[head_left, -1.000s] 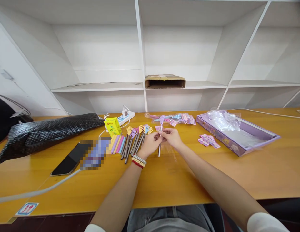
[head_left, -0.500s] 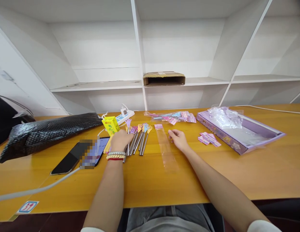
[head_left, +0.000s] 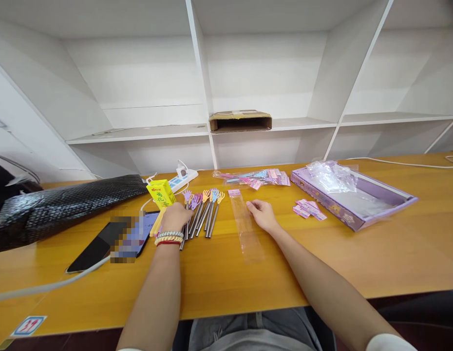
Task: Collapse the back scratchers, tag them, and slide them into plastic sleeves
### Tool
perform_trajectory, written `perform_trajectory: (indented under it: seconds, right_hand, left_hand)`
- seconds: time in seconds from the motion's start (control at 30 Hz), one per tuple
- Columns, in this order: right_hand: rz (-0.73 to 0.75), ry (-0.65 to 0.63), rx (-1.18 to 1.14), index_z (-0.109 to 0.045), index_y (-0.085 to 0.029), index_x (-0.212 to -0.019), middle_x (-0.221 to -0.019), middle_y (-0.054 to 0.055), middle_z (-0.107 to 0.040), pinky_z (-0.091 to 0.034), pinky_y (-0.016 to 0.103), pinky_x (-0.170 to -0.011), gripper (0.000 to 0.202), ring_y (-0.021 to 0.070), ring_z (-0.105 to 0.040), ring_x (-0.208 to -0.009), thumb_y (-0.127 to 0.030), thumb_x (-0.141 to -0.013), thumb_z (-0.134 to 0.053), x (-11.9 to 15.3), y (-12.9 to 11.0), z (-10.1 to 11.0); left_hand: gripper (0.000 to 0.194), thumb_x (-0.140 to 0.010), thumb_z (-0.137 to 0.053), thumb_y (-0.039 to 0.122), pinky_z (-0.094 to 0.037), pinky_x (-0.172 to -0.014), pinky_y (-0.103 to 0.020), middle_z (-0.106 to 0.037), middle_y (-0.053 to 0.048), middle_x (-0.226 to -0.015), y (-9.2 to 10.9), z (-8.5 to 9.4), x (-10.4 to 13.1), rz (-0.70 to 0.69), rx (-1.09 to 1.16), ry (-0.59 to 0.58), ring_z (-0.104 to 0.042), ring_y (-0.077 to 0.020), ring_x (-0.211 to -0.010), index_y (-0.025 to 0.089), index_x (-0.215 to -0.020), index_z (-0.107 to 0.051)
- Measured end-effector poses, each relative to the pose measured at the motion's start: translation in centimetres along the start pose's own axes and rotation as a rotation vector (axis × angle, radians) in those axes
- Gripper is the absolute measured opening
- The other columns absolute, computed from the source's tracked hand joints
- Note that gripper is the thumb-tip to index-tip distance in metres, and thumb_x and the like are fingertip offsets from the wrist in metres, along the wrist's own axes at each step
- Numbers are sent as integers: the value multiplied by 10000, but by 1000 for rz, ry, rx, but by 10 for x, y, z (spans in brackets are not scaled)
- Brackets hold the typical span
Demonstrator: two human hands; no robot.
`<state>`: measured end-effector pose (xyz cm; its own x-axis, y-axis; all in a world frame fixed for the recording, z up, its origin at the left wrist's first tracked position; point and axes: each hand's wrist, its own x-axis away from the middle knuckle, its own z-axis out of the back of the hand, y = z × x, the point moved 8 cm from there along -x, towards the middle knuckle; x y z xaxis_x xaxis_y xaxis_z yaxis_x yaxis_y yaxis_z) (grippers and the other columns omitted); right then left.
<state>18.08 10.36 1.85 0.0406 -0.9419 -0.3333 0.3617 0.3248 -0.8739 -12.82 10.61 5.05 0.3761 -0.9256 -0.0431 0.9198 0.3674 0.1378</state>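
My left hand point(head_left: 176, 218) is curled over the left end of a row of back scratchers point(head_left: 208, 214), closed on one with a purple head point(head_left: 187, 196); its fingertips are mostly hidden. The scratchers have metal rod handles and small hand-shaped heads in purple, yellow and blue. To their right lies a long clear plastic bag point(head_left: 244, 226) with a pink header, flat on the table. At its right edge rests my right hand point(head_left: 262, 215), fingers curled and thumb close to the index finger. Whether anything is pinched there is too small to make out.
Small pink cards point(head_left: 310, 209) lie right of my right hand, before a purple tray box point(head_left: 330, 207) holding clear bags. Packed scratchers point(head_left: 255, 178) lie behind. On the left are a yellow drink carton point(head_left: 160, 192), a power strip point(head_left: 182, 181), two phones point(head_left: 98, 243) and a black bubble-wrap bag point(head_left: 69, 204).
The view has shifted slightly. The purple-headed scratcher by my left hand has come down lower among the others. My right hand has moved a little closer to the clear bag's edge.
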Motion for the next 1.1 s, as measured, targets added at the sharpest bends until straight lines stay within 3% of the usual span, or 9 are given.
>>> perform_trajectory:
  seconds: [0.37,0.43,0.53,0.67,0.77,0.9,1.1]
  right_hand:
    - [25,-8,68,-557,-157,-618,-549,1,-537,-341,229,-535,404,119,-458,-533,-497,-792,-425,-2,5,-2]
    - [33,-7,79,-569,-157,-627,-554,2,-541,-345,230,-540,394,120,-464,-539,-487,-790,-429,-1,4,-2]
    - [32,1,95,-595,-156,-657,-566,5,-555,-350,231,-543,361,120,-472,-540,-457,-783,-442,-1,2,0]
    - [40,0,134,-617,-159,-675,-561,6,-566,-349,230,-531,310,117,-464,-523,-407,-773,-458,0,-1,1]
    - [61,-2,158,-618,-160,-662,-555,7,-568,-351,230,-534,284,117,-467,-522,-374,-768,-463,1,-4,2]
    - [74,-8,158,-621,-161,-671,-587,12,-591,-364,229,-555,247,118,-491,-541,-335,-762,-470,1,-4,0]
    - [68,-39,173,-623,-163,-672,-591,10,-597,-365,226,-557,223,118,-496,-547,-304,-757,-474,1,-3,-5]
  left_hand:
    - [228,-689,-488,339,-430,-656,-331,-655,-136,-800,4,6,5,-29,84,101,-604,-287,-802,179,-787,-618]
    - [241,-723,-461,341,-427,-672,-334,-654,-124,-805,19,11,13,-70,84,163,-600,-281,-814,180,-822,-612]
    - [210,-768,-423,289,-417,-698,-300,-652,-77,-843,63,17,38,-268,132,261,-595,-227,-826,192,-842,-594]
    - [207,-816,-404,312,-404,-683,-276,-636,-48,-879,127,7,86,-566,156,213,-585,-181,-793,202,-842,-578]
    - [204,-825,-416,326,-397,-681,-273,-627,-47,-856,156,-9,116,-711,132,121,-587,-171,-778,198,-829,-575]
    - [179,-818,-423,313,-390,-648,-278,-613,-40,-840,168,-22,131,-796,103,81,-583,-174,-765,200,-821,-562]
    - [180,-820,-411,297,-386,-663,-276,-593,-40,-843,162,-22,123,-778,94,56,-569,-167,-776,198,-822,-562]
